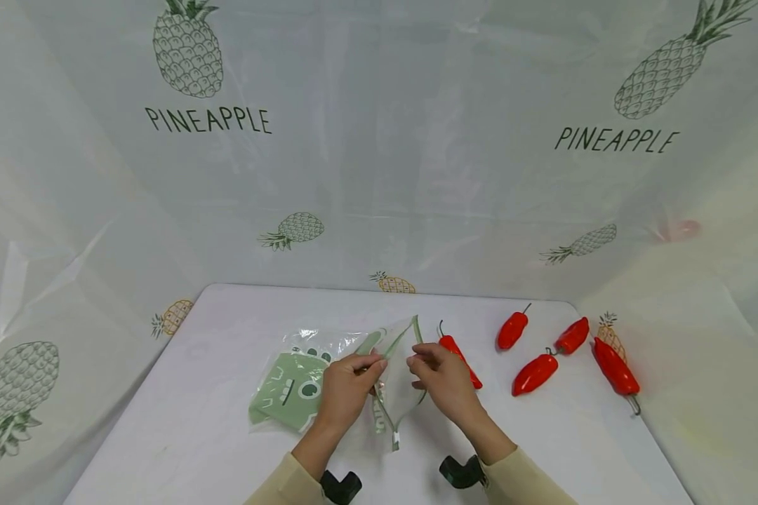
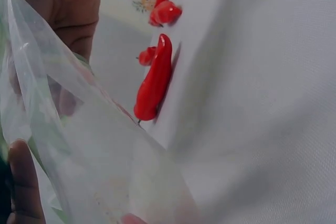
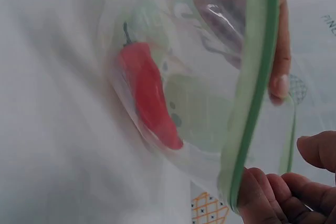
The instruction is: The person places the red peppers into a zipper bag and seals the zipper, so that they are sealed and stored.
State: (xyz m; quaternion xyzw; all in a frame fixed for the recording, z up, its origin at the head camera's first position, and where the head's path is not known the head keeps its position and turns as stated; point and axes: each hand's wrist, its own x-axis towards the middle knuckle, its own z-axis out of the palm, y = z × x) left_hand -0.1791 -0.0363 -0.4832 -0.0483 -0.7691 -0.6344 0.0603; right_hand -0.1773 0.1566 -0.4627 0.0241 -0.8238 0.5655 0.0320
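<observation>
A clear zip bag with a green strip along its mouth is held upright between both hands, its mouth spread. My left hand pinches one side of the mouth with thumb and fingertips. The right hand has its fingers curled at the opposite edge, the thumb standing apart from them in the right wrist view. A red pepper lies right behind the right hand, partly covered by it. Through the plastic, a red pepper shows in the right wrist view.
Left of the hands lies another clear bag holding a green pouch with a cartoon face. Several red peppers are spread over the right side of the white table. A pineapple-printed curtain surrounds the table.
</observation>
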